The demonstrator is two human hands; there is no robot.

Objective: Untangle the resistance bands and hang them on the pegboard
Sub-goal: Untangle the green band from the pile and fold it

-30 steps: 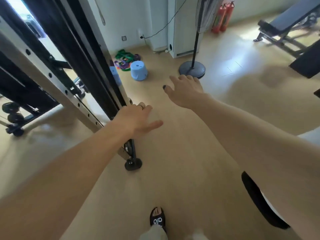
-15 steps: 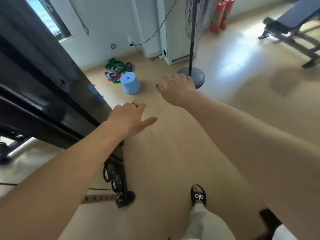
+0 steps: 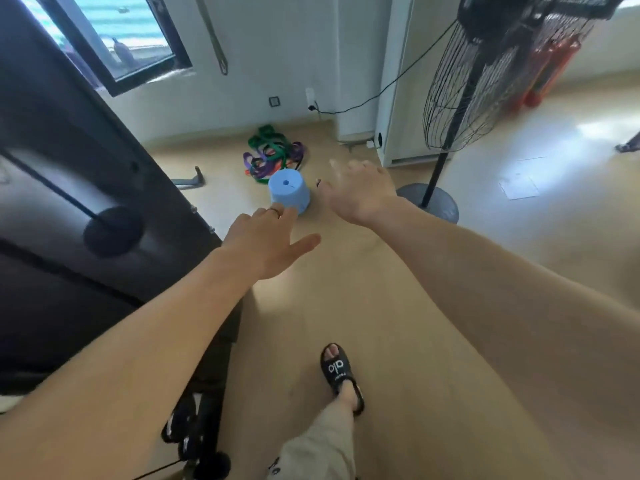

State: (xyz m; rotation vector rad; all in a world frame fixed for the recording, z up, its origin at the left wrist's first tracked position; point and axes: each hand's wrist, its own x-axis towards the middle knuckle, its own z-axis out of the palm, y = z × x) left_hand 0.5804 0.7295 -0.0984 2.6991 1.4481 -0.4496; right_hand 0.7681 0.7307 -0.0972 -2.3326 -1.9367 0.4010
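Filling the left side of the view, a dark gym machine (image 3: pixel 79 188) stands beside the open wooden floor (image 3: pixel 346 306), with a standing fan (image 3: pixel 491 74) off to the right. Both bare arms stretch forward over that floor: the left hand (image 3: pixel 266 244) has its fingers (image 3: pixel 277 216) spread and released, holding nothing, and the right hand (image 3: pixel 360 192) is likewise loose and empty, though blurred. One sandalled foot (image 3: pixel 337 372) is planted ahead, which suggests walking. Further off, a small blue stool (image 3: pixel 289 194) sits on the floor, and just behind it, near the wall, lies the tangled heap of resistance bands (image 3: pixel 273 157) in green, purple and orange. No pegboard is in view. The step in hand looks like the approach, before any untangling. The next move calls for closing in on the heap, crouching past or around the stool, and picking out a single loop rather than grabbing the whole knot.
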